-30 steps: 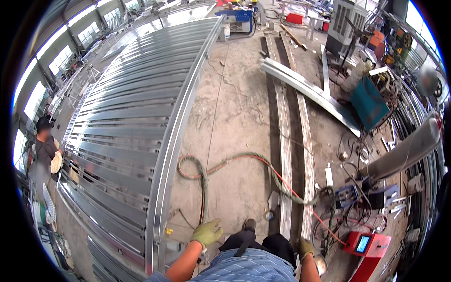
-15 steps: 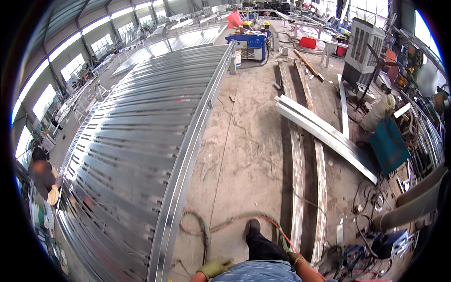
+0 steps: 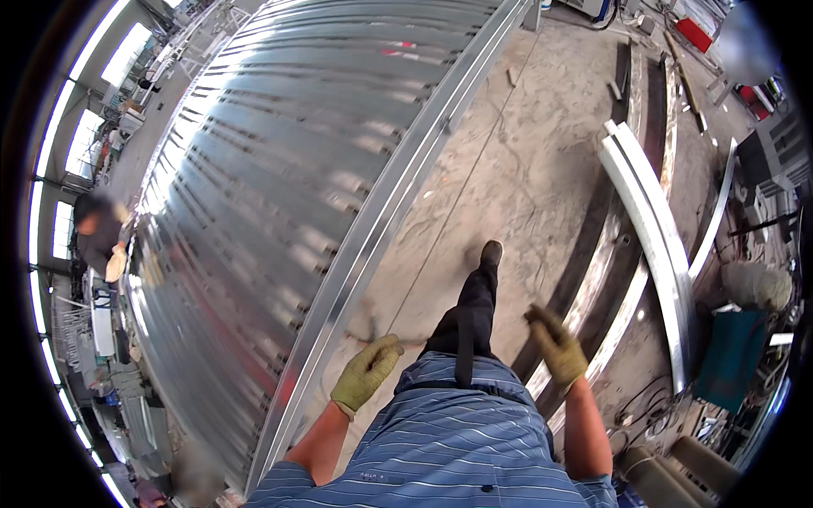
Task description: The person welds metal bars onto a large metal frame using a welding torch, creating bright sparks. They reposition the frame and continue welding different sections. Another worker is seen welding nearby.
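In a yellow-green work glove, my left hand is in front of my waist at the left, nearest the metal frame's long edge. Its fingers are loosely bent, and I see nothing in them. My right hand, in a similar, darker-stained glove, hangs out to the right with fingers partly apart and nothing visible in it. Beside my left arm lies a large panel of ribbed, shiny metal, bordered by a long metal rail. My hands look apart from both. One dark shoe is forward on the concrete floor.
Long, worn beams run along the floor at my right. Pale metal profiles lie across them. Farther right are a teal board and tangled cables. Another person, wearing gloves, is at the panel's far left side.
My view has tilted downward and turned left, showing more of my shirt and arms. Both hands have come further into view. The panel's edge and the beams now slant across the picture.
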Motion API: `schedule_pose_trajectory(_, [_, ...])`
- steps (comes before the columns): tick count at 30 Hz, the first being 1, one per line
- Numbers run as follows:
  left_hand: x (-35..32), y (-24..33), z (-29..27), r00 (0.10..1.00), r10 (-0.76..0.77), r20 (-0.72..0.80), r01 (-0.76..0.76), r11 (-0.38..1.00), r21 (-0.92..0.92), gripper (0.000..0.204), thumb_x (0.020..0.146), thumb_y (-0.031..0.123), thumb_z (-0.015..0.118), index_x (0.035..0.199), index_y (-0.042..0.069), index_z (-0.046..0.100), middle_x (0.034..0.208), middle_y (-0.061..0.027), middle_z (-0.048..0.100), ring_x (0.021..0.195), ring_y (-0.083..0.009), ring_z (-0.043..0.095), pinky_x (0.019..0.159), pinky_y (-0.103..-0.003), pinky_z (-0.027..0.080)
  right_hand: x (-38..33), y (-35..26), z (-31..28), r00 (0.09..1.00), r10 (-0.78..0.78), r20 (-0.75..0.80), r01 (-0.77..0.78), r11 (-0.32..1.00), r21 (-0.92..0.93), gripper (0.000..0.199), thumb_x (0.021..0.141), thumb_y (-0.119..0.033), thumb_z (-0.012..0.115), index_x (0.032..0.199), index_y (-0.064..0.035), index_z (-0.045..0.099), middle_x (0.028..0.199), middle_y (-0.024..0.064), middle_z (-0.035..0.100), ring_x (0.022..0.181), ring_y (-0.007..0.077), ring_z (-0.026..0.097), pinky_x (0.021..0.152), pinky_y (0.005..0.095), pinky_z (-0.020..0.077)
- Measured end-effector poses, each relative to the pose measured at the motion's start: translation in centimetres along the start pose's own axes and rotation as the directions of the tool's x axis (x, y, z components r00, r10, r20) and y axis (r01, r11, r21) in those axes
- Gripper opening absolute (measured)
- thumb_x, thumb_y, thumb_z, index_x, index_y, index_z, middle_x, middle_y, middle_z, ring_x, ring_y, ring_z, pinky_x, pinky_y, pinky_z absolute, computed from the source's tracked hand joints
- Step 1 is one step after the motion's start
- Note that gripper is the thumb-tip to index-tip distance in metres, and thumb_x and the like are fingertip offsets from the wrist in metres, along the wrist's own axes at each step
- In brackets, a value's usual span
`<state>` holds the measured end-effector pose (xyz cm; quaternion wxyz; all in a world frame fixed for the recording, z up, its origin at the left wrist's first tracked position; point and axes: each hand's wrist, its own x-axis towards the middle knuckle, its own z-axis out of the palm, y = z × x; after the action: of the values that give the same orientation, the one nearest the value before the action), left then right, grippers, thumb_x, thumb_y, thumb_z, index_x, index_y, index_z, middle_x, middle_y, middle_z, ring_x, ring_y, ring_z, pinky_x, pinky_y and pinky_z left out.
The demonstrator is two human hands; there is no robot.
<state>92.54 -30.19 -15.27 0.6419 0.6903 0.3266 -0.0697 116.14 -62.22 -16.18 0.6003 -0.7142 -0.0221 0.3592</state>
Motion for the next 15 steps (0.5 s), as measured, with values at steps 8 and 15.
schedule_pose_trajectory(8, [27.4,22.7,11.6,0.87,-0.041,0.491,-0.309,0.731,0.609,0.065,0.102,0.044,0.068,0.15,0.002,0.057,0.14,-0.0223,0.069,0.128,-0.0362,0.068,0.109,-0.043,0.053,16.9,-14.2,-8.7,0.89,0.214,0.403,-0.158,0.973,-0.168,0.068,0.109,-0.051,0.06,0.156,-0.0025,0.054,0.146,0.0208,0.066,0.135,0.0265,0.062,0.115,0.0343,0.0458])
schedule_pose_trajectory(15, [47.4,41.0,20.1,0.748,0.284,0.6,-0.658,0.206,0.724,0.059,0.101,0.046,0.061,0.144,0.007,0.063,0.126,-0.0197,0.074,0.112,-0.0395,0.071,0.1,-0.048,0.055,28.4,-17.1,-17.8,0.945,0.174,0.276,-0.234,0.951,0.202,0.071,0.109,-0.05,0.063,0.16,-0.0025,0.049,0.149,0.015,0.063,0.139,0.0204,0.057,0.12,0.0336,0.0412])
